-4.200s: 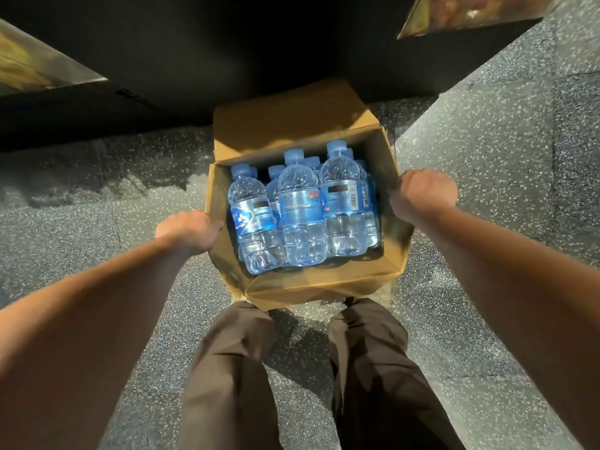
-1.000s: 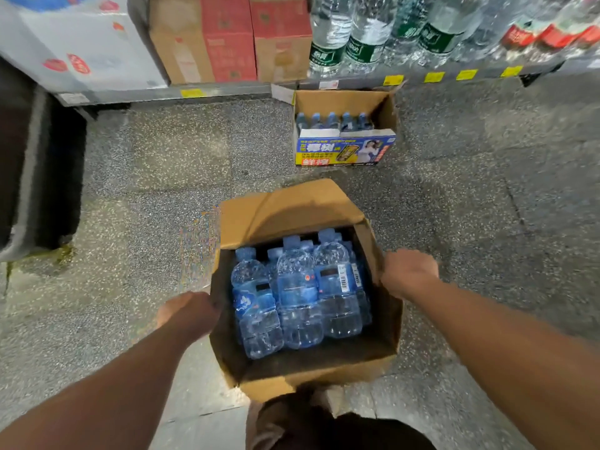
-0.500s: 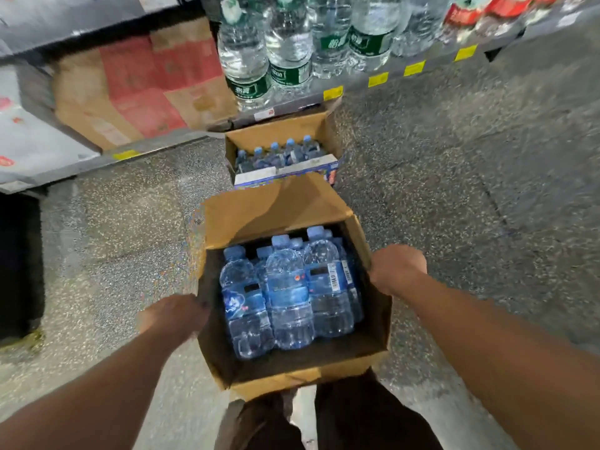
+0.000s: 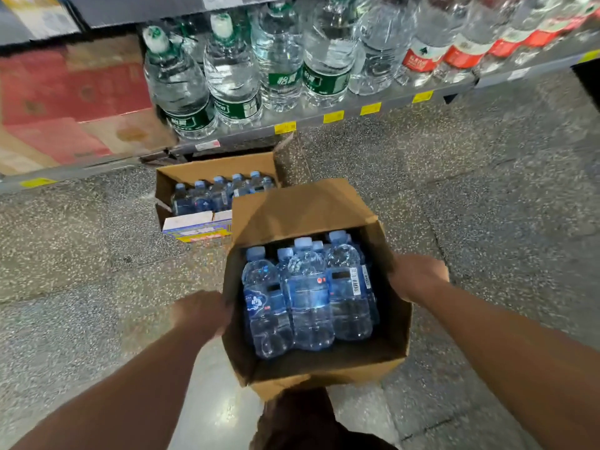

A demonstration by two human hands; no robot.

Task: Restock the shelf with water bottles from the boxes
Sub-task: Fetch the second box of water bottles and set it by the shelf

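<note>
– Both hands are gripping, aren't they?

– Yes. Left hand is clasping the left wall of the cardboard box and right hand is clasping the right wall. The knuckles are facing up and the fingers are curling against the cardboard, mostly out of sight.

– What is lying around it, biggest first?

– Speckled grey floor is spreading wide and bare to the right and to the left. The shelf is running along the top, its grey edge sitting low to the floor. Red cartons are filling its left part. The box is hanging above the floor, near the shelf, with its far flap standing up. A second box is sitting open on the floor between the two, just below the shelf edge, and the flap is overlapping it.

– And the bottles?

– Large bottles with green labels are standing on the shelf, with red-labelled bottles to their right. Small bottles, clear, blue-capped and blue-labelled, are leaning together inside the held box, leaving a gap at its near wall.

– Any writing?

– Yellow tags are dotting the shelf edge, and a barcode sticker is showing on one small bottle. All lettering is blurring beyond reading.
</note>
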